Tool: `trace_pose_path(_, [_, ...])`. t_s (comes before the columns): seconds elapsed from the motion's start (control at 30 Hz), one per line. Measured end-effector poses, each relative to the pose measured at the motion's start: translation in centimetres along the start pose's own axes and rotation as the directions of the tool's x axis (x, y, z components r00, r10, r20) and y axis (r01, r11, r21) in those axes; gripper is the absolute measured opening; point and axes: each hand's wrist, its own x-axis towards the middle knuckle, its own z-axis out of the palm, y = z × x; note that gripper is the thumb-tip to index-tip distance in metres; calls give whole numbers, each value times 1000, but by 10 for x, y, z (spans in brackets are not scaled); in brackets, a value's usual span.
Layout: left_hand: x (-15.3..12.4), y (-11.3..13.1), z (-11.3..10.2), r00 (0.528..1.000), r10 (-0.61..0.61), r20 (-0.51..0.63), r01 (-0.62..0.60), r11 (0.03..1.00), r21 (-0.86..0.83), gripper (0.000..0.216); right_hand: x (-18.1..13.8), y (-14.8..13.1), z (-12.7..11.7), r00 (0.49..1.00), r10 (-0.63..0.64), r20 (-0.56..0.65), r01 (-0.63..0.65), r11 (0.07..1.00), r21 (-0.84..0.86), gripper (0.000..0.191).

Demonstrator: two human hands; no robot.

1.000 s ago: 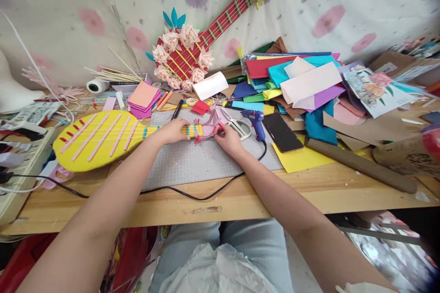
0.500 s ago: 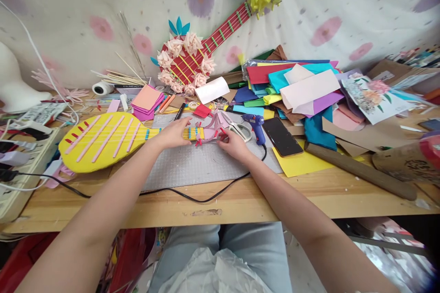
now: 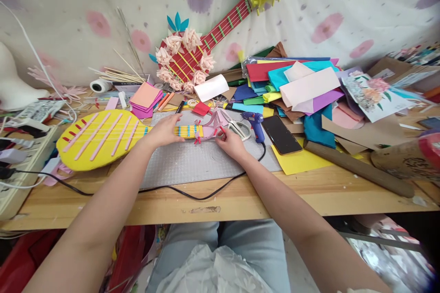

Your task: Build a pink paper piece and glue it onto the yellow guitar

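A yellow craft guitar (image 3: 98, 139) with pink strips lies flat across the grey cutting mat (image 3: 192, 165). My left hand (image 3: 165, 130) rests on its neck, fingers laid over it and pressing it down. My right hand (image 3: 231, 143) pinches the pink headstock (image 3: 209, 129) at the neck's right end, where small red pegs stick out. A pair of scissors (image 3: 237, 126) and a blue glue gun (image 3: 256, 123) lie just right of that hand.
A red craft guitar (image 3: 202, 48) with paper flowers leans on the flowered cloth behind. A heap of coloured sheets (image 3: 292, 87) fills the right. A black phone (image 3: 280, 132), a wooden stick (image 3: 357, 167), sticky notes (image 3: 144, 98) and a black cable (image 3: 192, 194) also sit on the wooden table (image 3: 240, 201).
Both hands stay on the guitar's neck and headstock. My left hand has slid slightly left along the neck; the view has shifted a little.
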Motion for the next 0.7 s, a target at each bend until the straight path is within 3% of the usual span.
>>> trace_pose_path(0.13, [3,3,6,999,3,49,-4,999,37,79,3,-4,2,1000,8,14,-7,997,-78,29])
trace_pose_path(0.37, [3,7,5,997,-77,-12,77,996,44,62,4,-9,15,999,-53,10,53,945,-323,36])
trace_pose_path(0.7, [4,-1,10,995,-95,27,94,994,48,55,6,-8,18,998,-61,5,60,953,-298,39])
